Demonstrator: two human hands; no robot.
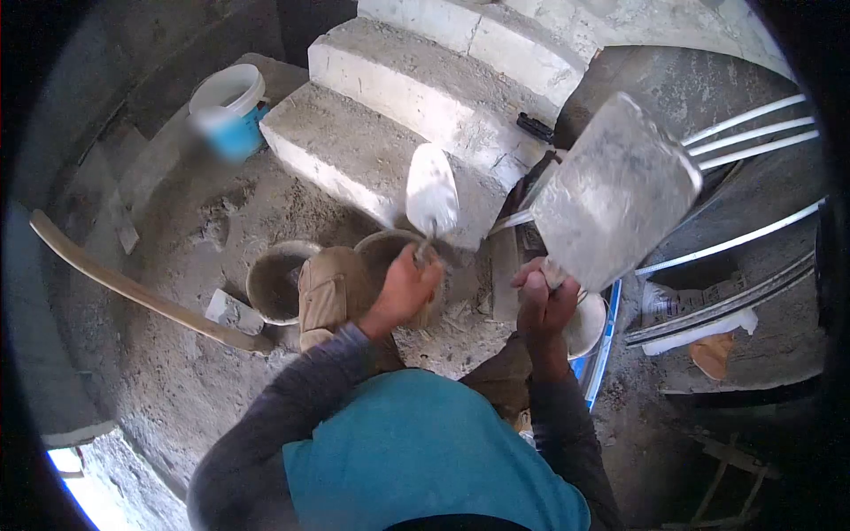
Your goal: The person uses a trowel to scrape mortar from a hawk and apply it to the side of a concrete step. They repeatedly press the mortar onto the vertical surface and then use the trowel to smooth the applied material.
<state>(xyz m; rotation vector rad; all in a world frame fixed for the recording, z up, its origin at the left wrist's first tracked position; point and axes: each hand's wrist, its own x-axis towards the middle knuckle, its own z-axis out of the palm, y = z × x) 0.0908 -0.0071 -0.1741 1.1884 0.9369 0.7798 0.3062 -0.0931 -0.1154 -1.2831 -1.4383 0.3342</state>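
My left hand (407, 288) is closed on the handle of a trowel (432, 193), whose rounded, shiny blade points up over the lower step. My right hand (545, 305) grips the short handle of a wide, flat metal tool (620, 190); its grey, smeared face is raised above the hand. The two tools are apart. Below my left hand is a round bucket (381, 246), partly hidden by the hand and my knee. Behind my right wrist, a pale bucket (586, 326) shows in part.
Dusty white steps (390, 84) rise ahead. A white and blue bucket (228, 93) stands at upper left, another bucket (274, 288) by my knee. A curved wooden handle (133, 288) lies left. White pipes (753, 133), a blue level (605, 341) and a dark object (535, 127) are rightward.
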